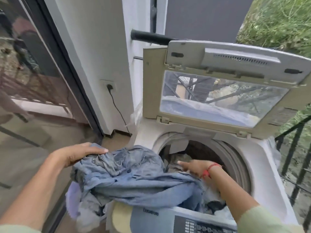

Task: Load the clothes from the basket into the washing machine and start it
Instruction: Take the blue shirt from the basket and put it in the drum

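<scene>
A top-loading washing machine (262, 169) stands with its lid (223, 84) raised upright. A bundle of blue-grey clothes (127, 179) hangs over the machine's left front corner, partly over the drum opening (207, 153). My left hand (79, 154) grips the top left of the bundle. Inside the drum opening, my right hand (195, 167) lies with fingers stretched out against the clothes; a red thread circles its wrist. The control panel (203, 226) shows at the bottom edge. No basket is in view.
A glass sliding door (33, 81) runs along the left. A wall socket with a black cable (109, 86) sits beside the machine. A black railing (294, 157) and grass lie to the right. A black pipe (151, 37) juts out behind the lid.
</scene>
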A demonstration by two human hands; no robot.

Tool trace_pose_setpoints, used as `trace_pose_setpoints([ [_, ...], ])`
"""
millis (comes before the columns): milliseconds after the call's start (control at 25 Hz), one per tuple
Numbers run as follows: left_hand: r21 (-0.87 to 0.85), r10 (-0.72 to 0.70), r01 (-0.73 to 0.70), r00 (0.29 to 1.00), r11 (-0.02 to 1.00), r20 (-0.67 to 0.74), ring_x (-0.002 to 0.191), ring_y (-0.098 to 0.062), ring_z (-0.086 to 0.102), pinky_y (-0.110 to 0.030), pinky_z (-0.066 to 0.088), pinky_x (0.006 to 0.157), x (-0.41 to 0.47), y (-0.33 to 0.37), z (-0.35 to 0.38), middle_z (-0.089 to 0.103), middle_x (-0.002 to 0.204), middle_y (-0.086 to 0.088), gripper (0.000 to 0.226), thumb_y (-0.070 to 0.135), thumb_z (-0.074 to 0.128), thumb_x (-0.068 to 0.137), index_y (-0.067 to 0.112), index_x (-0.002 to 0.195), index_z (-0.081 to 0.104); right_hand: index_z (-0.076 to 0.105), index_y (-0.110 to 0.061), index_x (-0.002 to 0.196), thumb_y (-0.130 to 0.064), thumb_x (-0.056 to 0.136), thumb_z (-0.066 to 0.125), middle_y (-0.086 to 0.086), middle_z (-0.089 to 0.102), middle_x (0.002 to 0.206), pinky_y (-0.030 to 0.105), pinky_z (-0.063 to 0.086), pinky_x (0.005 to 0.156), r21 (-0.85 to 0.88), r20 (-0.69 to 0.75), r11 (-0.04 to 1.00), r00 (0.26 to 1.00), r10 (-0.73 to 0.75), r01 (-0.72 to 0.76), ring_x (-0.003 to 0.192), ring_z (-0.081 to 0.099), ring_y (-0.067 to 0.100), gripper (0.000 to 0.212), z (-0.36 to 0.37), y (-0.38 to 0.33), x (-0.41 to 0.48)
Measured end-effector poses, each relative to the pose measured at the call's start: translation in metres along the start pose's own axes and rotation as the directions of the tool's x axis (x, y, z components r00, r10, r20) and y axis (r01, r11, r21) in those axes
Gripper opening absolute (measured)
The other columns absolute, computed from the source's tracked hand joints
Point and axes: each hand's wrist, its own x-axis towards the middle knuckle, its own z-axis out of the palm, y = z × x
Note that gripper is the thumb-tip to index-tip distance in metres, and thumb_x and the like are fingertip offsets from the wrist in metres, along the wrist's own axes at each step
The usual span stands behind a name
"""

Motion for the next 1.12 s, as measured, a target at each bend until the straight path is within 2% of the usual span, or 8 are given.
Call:
trace_pose_setpoints([
  [240, 0.392, 0.057, -0.065, 0.998, 0.918, 0.031, 0.072, -0.007, 0.059, -0.022, 0.05, 0.062, 0.025, 0.007, 0.01, 0.06, 0.108, -0.002, 0.031, 0.022, 0.069, 0.077, 0.03, 0.104, 0.058, 0.035, -0.005, 0.14, -0.032, 0.086, 0.051, 0.018, 0.041, 0.142, 0.033, 0.028, 0.108, -0.138, -0.071, 0.963, 0.967, -0.244, 0.233, 0.133, 0.037, 0.031, 0.063, 0.044, -0.047, 0.088],
  [360, 0.383, 0.123, -0.106, 0.992, 0.918, -0.02, 0.082, -0.012, 0.059, -0.028, 0.05, 0.072, 0.043, 0.012, 0.024, 0.058, 0.109, 0.001, 0.032, 0.016, 0.057, 0.085, 0.03, 0.113, 0.054, 0.059, -0.005, 0.11, -0.029, 0.083, 0.055, 0.006, 0.056, 0.111, 0.028, 0.032, 0.099, 0.045, -0.065, 0.941, 0.941, -0.333, 0.336, 0.112, 0.045, 0.016, 0.037, 0.053, -0.04, 0.099],
  [440, 0.325, 0.16, -0.146, 0.987, 0.934, -0.016, 0.092, -0.012, 0.059, -0.029, 0.048, 0.08, 0.051, 0.021, 0.039, 0.058, 0.111, 0.003, 0.026, 0.031, 0.056, 0.091, 0.029, 0.117, 0.054, 0.054, -0.013, 0.075, -0.035, 0.066, 0.06, 0.001, 0.052, 0.076, 0.028, 0.037, 0.071, 0.346, -0.333, 0.851, 0.9, -0.282, 0.395, 0.077, 0.046, 0.013, 0.024, 0.046, -0.028, 0.092],
  [560, 0.352, 0.163, -0.133, 0.985, 0.927, -0.056, 0.095, -0.011, 0.056, -0.02, 0.044, 0.072, 0.057, 0.031, 0.064, 0.058, 0.111, 0.0, 0.039, 0.047, 0.059, 0.086, 0.023, 0.117, 0.057, 0.041, -0.016, 0.066, -0.021, 0.071, 0.055, -0.001, 0.043, 0.063, 0.026, 0.034, 0.06, 0.475, -0.689, 0.638, 0.707, -0.16, 0.606, 0.057, 0.04, 0.002, 0.015, 0.011, -0.025, 0.064],
  [720, 0.688, 0.435, -0.177, 0.873, 0.704, -0.22, 0.126, -0.02, 0.041, -0.036, 0.039, 0.099, 0.046, 0.07, 0.072, 0.039, 0.14, 0.001, 0.069, 0.035, 0.064, 0.075, 0.034, 0.137, 0.036, 0.052, -0.02, 0.086, 0.003, 0.08, 0.054, 0.015, 0.059, 0.073, 0.024, 0.041, 0.064, 0.126, -0.774, 0.508, 0.405, -0.487, 0.852, 0.065, 0.052, 0.011, 0.023, -0.055, -0.07, -0.021],
  [920, 0.003, 0.565, -0.587, 0.78, 0.81, 0.269, 0.113, 0.006, 0.051, -0.013, 0.041, 0.088, -0.009, 0.179, 0.087, 0.054, 0.117, 0.03, 0.039, 0.024, 0.052, 0.087, 0.039, 0.123, 0.044, 0.05, -0.013, 0.063, -0.019, 0.067, 0.062, 0.005, 0.046, 0.053, 0.024, 0.031, 0.05, -0.316, -0.893, 0.457, -0.099, -0.438, 0.831, 0.054, 0.036, 0.009, 0.014, -0.119, -0.089, -0.134],
  [1000, -0.108, 0.564, -0.558, 0.777, 0.822, 0.28, 0.073, 0.008, 0.064, -0.009, 0.049, 0.065, -0.018, 0.202, 0.09, 0.069, 0.077, 0.024, 0.009, 0.022, 0.058, 0.084, 0.022, 0.093, 0.059, 0.043, -0.017, 0.055, -0.031, 0.07, 0.064, -0.004, 0.041, 0.05, 0.029, 0.029, 0.048, -0.333, -0.933, 0.597, -0.164, -0.32, 0.73, 0.052, 0.035, 0.01, 0.029, -0.138, -0.072, -0.16],
  [1120, -0.317, 0.602, -0.515, 0.725, 0.797, 0.336, 0.065, -0.009, 0.067, -0.02, 0.053, 0.06, -0.037, 0.237, 0.073, 0.071, 0.073, 0.002, 0.031, 0.035, 0.081, 0.068, 0.014, 0.083, 0.065, 0.047, -0.016, 0.06, -0.05, 0.081, 0.058, -0.003, 0.05, 0.055, 0.028, 0.028, 0.045, -0.289, -0.955, 0.893, -0.163, -0.246, 0.345, 0.055, 0.047, 0.019, 0.041, -0.161, -0.037, -0.19],
])
